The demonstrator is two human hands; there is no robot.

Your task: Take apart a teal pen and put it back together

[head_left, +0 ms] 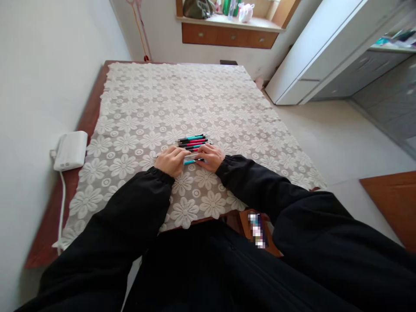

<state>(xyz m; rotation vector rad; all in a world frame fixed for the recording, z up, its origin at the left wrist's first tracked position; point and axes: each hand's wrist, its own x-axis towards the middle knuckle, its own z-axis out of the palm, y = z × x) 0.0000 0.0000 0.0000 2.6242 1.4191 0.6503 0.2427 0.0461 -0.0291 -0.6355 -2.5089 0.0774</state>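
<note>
A row of several pens (193, 140), teal, red and black, lies side by side on a white lace floral tablecloth (169, 99). My left hand (170, 160) and my right hand (211, 157) rest on the cloth just below the row, knuckles up. Between them they pinch a teal pen (191, 162) that lies crosswise, each hand at one end. A light-coloured pen sits just above it, between my fingers. Both arms wear black sleeves.
A white power adapter (70, 150) with a cord lies on the wooden table edge at the left, against the wall. White cabinets (312, 56) stand at the right. A wooden shelf (227, 26) with bags and bottles is at the far wall.
</note>
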